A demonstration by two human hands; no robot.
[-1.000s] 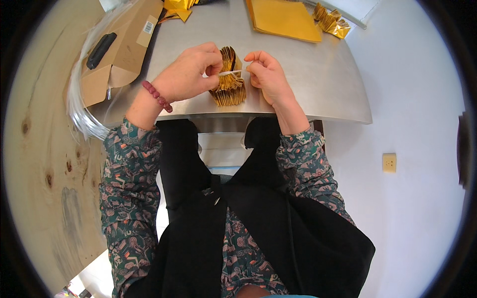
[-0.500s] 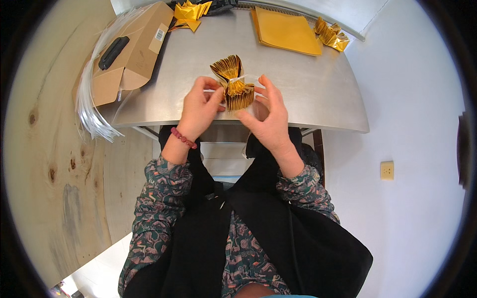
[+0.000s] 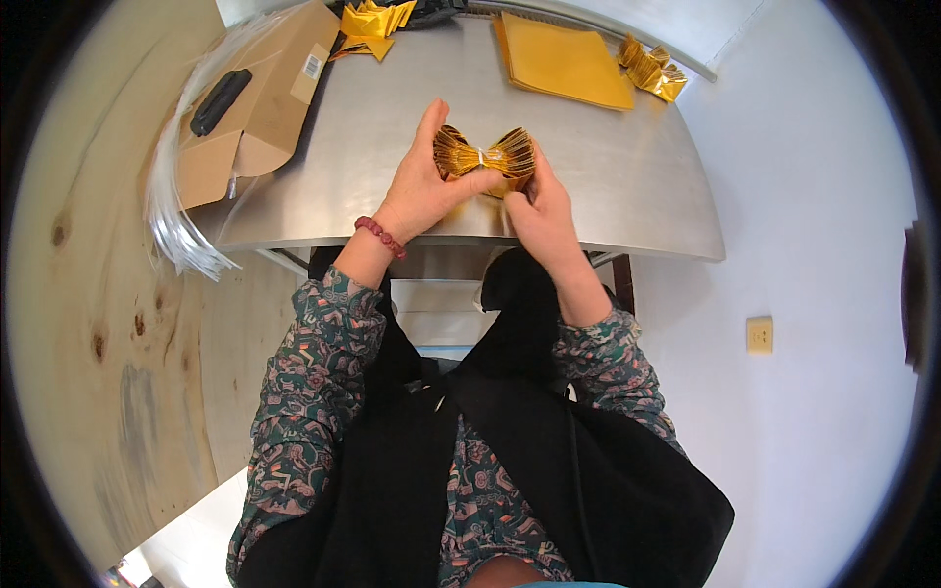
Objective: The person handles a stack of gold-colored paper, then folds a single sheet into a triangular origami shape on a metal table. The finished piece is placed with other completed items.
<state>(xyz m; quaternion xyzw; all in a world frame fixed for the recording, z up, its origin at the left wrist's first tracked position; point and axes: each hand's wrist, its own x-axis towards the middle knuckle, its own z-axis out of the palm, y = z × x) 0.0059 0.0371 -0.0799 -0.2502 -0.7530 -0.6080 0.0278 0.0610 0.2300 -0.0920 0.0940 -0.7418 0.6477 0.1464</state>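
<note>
Between my hands is a gold foil bow [image 3: 461,154], folded in many pleats and gathered at its middle by a white tie [image 3: 481,157]. It lies crosswise, its two fanned ends pointing left and right, above the near part of the metal table. My left hand [image 3: 423,183] cups the left fan, with the thumb stretched along the bow's near side. Around the right fan my right hand [image 3: 545,213] is closed, its fingers curled and partly hidden behind the pleats.
A cardboard box [image 3: 270,122] with a bundle of clear plastic strips [image 3: 165,211] and a black object [image 3: 222,102] stands at left. On the metal table [image 3: 627,167] lie a stack of gold sheets [image 3: 564,61], more pleated gold pieces [image 3: 652,71] and folded gold foil [image 3: 371,24].
The bow has turned from upright to crosswise. Both hands have closed in on its ends, and the tie's loose white tail no longer shows.
</note>
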